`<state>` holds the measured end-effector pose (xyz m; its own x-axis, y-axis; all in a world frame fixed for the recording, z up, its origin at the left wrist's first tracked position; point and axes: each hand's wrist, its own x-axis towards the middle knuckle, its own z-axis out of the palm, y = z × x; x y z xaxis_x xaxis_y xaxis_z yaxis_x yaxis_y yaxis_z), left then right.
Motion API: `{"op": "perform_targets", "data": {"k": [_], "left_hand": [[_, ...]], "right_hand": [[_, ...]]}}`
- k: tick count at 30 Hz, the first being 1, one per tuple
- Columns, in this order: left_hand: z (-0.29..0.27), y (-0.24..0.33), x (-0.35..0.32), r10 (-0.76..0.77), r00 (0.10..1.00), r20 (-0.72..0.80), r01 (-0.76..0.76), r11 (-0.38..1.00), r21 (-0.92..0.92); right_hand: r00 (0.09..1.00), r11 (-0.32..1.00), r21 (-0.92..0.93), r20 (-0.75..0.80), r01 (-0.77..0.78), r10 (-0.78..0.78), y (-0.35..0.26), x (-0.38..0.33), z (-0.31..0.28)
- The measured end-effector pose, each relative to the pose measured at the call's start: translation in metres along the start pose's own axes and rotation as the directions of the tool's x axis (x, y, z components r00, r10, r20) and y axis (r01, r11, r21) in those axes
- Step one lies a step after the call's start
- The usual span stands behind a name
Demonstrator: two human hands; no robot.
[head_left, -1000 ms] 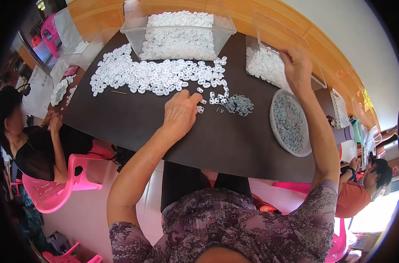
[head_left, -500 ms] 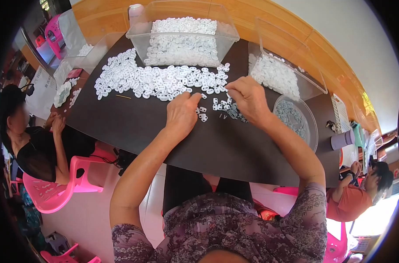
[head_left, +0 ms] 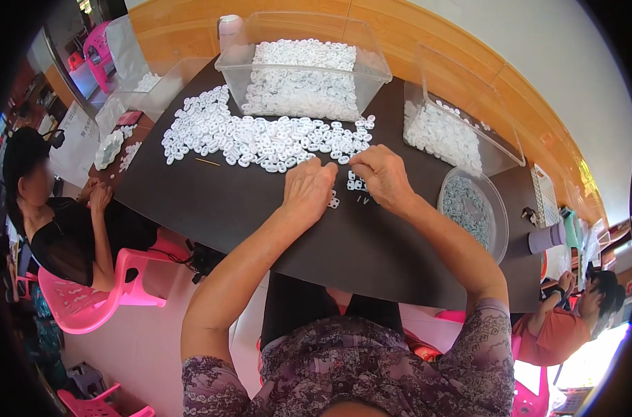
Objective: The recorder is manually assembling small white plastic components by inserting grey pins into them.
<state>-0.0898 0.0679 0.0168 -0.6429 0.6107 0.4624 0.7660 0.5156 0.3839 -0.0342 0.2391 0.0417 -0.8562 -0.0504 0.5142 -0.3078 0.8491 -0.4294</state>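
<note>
The pieces are white, the pins grey-green.

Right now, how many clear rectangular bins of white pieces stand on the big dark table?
2. A large bin stands beyond the white pile; a smaller bin stands to its right, behind the round tub. None seems hidden.

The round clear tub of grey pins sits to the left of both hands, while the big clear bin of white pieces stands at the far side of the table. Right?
Not quite: in the head view, the round clear tub of grey pins sits to the right of both hands. The big clear bin of white pieces does stand at the table's far side.
</note>
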Motion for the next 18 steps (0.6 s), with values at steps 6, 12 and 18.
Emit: {"op": "perform_targets", "data": {"k": [6,12,18], "left_hand": [[-0.004,0.000,0.008,-0.012,0.994,0.111,0.011,1.000,0.010],[-0.007,0.003,-0.003,-0.013,0.998,0.054,0.012,1.000,0.009],[-0.033,0.000,-0.036,-0.471,0.881,0.053,0.354,0.579,-0.734]], "right_hand": [[1.000,1.000,0.015,-0.012,0.021,-0.021,-0.001,0.001,-0.003],[0.998,0.994,0.090,-0.001,-0.066,0.066,-0.004,-0.006,-0.005],[0.994,0.980,0.164,0.030,-0.112,0.109,-0.017,-0.013,-0.007]]}}
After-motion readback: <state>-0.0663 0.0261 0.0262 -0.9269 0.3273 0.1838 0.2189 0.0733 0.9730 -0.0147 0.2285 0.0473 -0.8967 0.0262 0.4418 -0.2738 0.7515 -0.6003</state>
